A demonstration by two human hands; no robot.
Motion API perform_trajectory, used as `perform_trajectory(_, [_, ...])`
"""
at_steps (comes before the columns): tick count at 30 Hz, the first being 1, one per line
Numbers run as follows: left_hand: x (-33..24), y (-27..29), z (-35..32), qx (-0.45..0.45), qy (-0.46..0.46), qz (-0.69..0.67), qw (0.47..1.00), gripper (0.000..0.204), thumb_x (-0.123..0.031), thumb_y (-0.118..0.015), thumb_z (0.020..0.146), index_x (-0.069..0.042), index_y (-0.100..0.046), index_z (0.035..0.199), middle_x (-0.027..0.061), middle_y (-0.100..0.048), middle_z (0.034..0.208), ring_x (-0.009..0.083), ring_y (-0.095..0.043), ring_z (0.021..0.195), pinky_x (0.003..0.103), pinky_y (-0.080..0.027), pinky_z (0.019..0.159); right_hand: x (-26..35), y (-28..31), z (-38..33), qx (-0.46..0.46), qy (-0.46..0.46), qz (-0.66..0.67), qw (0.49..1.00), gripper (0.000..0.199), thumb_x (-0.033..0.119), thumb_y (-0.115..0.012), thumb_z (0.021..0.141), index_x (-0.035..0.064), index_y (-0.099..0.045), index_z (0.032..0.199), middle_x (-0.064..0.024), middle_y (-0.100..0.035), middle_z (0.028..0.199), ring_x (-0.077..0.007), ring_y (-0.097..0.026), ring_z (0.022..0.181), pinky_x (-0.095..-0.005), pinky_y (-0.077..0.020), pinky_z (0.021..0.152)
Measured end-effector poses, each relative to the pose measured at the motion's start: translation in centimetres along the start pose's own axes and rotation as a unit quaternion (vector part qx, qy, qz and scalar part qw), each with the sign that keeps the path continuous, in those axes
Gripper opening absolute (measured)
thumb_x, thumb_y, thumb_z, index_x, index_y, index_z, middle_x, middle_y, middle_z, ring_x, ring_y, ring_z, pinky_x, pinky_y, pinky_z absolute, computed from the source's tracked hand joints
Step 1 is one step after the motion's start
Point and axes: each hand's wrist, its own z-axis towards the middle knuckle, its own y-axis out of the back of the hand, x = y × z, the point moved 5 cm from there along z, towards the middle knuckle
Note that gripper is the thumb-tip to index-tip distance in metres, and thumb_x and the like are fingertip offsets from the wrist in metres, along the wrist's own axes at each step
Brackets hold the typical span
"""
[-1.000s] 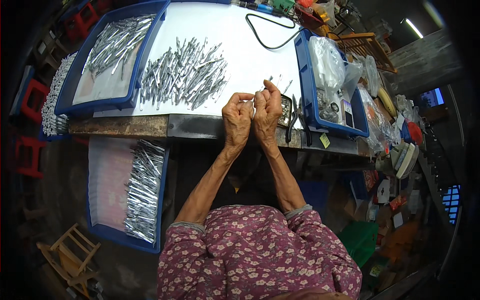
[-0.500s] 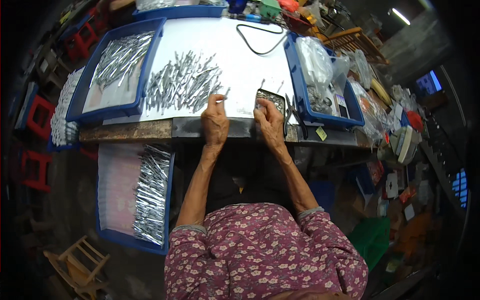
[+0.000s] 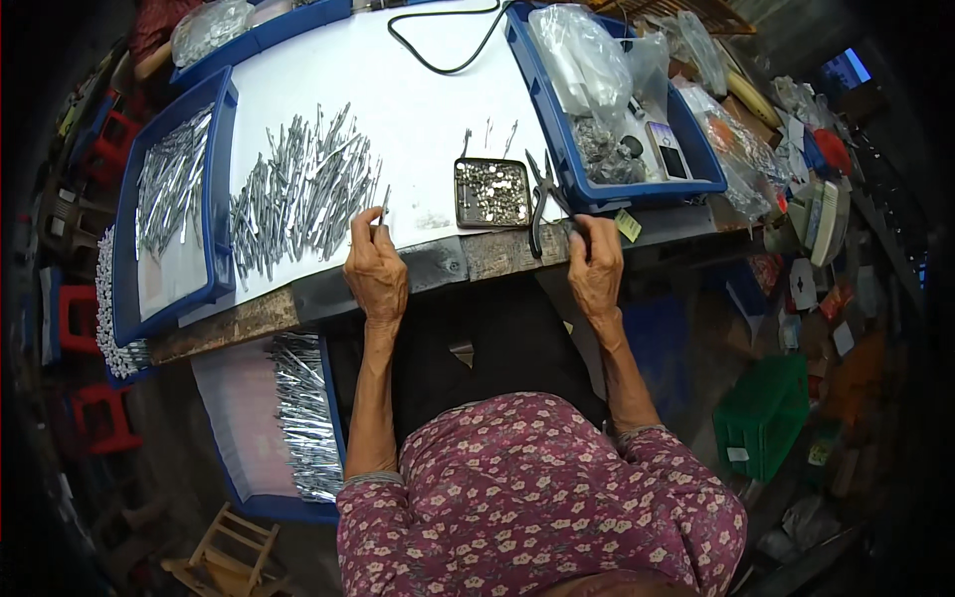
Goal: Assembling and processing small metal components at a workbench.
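My left hand [image 3: 376, 274] is closed in a pinch on a thin silvery metal strip [image 3: 387, 201], which points upward from the fingertips. Just beyond it, a loose pile of similar strips [image 3: 303, 194] covers part of the white work surface. At the table's front edge, my right hand [image 3: 597, 267] has its fingers closed round the end of one handle of the pliers [image 3: 542, 189]. The pliers lie with handles spread, jaws pointing away from me. Left of them stands a small dark tin [image 3: 460, 204] full of small shiny metal pieces.
Blue trays flank the surface: one with strips [image 3: 221, 189] at left, one with plastic bags [image 3: 652, 199] at right. A few strips [image 3: 510, 137] lie beyond the tin. A black cable [image 3: 438, 70] loops at the back. Below the table is another blue tray [image 3: 249, 428].
My right hand has left the small tin and moved right to the pliers. My left hand still pinches a strip. The whole view has shifted and turned.
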Motion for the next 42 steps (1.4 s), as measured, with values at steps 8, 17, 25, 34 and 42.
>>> perform_trajectory(8, [0.1,-0.1,-0.2,0.013,0.004,0.007,1.000,0.017,-0.003,-0.046,0.086,-0.004,-0.051,0.102,0.0144,-0.059,0.070,0.0224,-0.057,0.052,0.032,-0.040,0.045,0.8,-1.6,-0.5,0.124,0.000,-0.139,0.982,0.059,0.039,-0.060,0.077,0.0041,-0.041,0.121,-0.0253,-0.039,0.114,-0.0387,-0.038,0.105,-0.0478,-0.0292,0.089])
perform_trajectory(17, [0.6,-0.3,-0.4,0.038,0.044,-0.010,0.998,0.020,-0.002,-0.046,0.086,-0.002,-0.052,0.105,0.0103,-0.058,0.077,0.0150,-0.054,0.064,0.027,-0.043,0.056,1.2,-2.3,0.2,0.106,0.023,-0.163,0.981,0.066,0.031,-0.071,0.066,0.0051,-0.041,0.119,-0.0236,-0.041,0.108,-0.0378,-0.039,0.103,-0.0462,-0.0318,0.087])
perform_trajectory(25, [0.5,-0.1,-0.2,0.013,0.000,-0.047,0.999,0.025,0.003,-0.047,0.083,-0.001,-0.054,0.107,0.0123,-0.058,0.083,0.0198,-0.052,0.070,0.028,-0.044,0.060,0.9,-0.9,2.1,0.189,-0.010,-0.133,0.973,0.065,0.014,-0.064,0.061,-0.0006,-0.037,0.119,-0.0237,-0.041,0.097,-0.0397,-0.043,0.091,-0.0450,-0.0369,0.081])
perform_trajectory(34, [2.5,1.0,-0.1,0.047,0.164,-0.270,0.948,0.030,-0.007,-0.045,0.089,-0.001,-0.049,0.118,0.0001,-0.053,0.072,0.0027,-0.040,0.059,0.016,-0.033,0.055,1.3,-1.9,1.9,0.284,-0.002,-0.234,0.930,0.070,0.006,-0.060,0.059,-0.0065,-0.030,0.121,-0.0241,-0.041,0.096,-0.0410,-0.045,0.091,-0.0439,-0.0393,0.082])
perform_trajectory(42, [2.9,2.6,0.2,0.069,0.241,-0.535,0.806,0.022,-0.010,-0.047,0.089,0.004,-0.049,0.107,0.0046,-0.056,0.080,0.0046,-0.049,0.063,0.018,-0.042,0.056,0.1,-3.1,0.9,0.257,-0.066,-0.239,0.934,0.062,0.004,-0.052,0.061,-0.0054,-0.032,0.119,-0.0281,-0.043,0.098,-0.0454,-0.046,0.088,-0.0454,-0.0405,0.078])
